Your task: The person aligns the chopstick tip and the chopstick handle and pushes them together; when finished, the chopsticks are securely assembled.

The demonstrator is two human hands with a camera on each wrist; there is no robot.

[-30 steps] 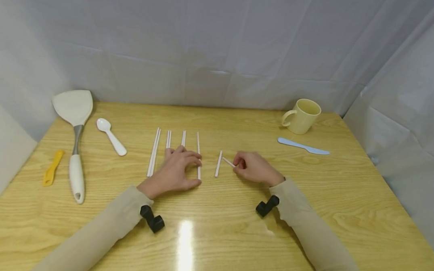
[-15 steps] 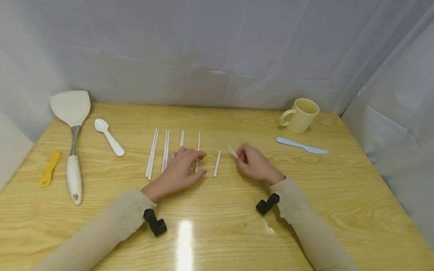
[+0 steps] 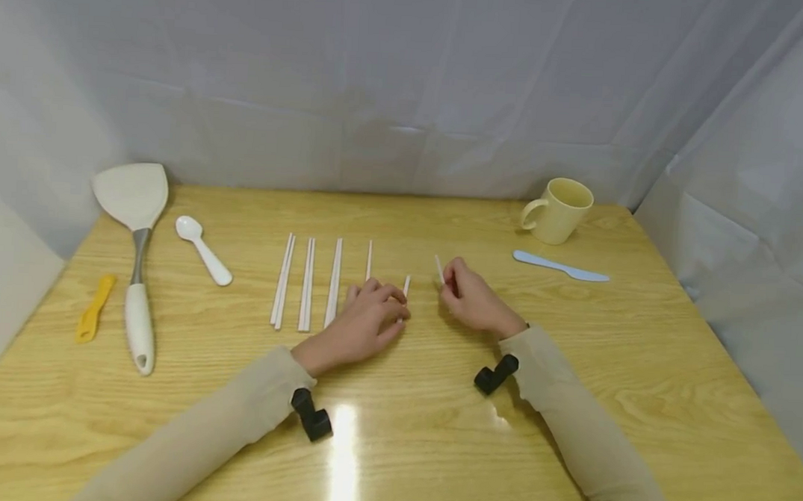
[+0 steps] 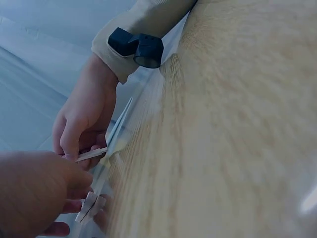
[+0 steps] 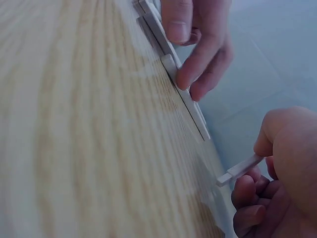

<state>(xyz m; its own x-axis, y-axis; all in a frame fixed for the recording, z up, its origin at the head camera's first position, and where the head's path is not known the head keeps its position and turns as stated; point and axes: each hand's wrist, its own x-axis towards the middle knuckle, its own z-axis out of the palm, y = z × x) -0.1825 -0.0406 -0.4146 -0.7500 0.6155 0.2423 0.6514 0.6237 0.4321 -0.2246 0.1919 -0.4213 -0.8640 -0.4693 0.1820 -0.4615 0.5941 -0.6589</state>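
Observation:
In the head view my right hand [image 3: 473,298] pinches a short white chopstick piece [image 3: 439,269] between thumb and finger, tilted above the table. Its narrower tip shows in the right wrist view, where the piece [image 5: 240,171] points toward the wood. My left hand [image 3: 365,324] has curled fingers about another short white chopstick piece [image 3: 407,283] lying on the table; its lower part is hidden. Left of that, a single longer chopstick [image 3: 369,256] runs partly under the left hand. Three pairs of white chopsticks lie farther left, including the leftmost pair [image 3: 282,283].
At the left are a spatula [image 3: 138,261], a white spoon [image 3: 204,251] and a small yellow utensil [image 3: 95,308]. A yellow mug [image 3: 559,216] and a light blue knife [image 3: 562,267] are at the right. Pale cloth [image 3: 408,94] hangs behind the wooden table [image 3: 434,431].
My left hand has moved right, from over the longer chopsticks to the short piece on the table. My right hand has turned its piece more upright, away from the lying piece.

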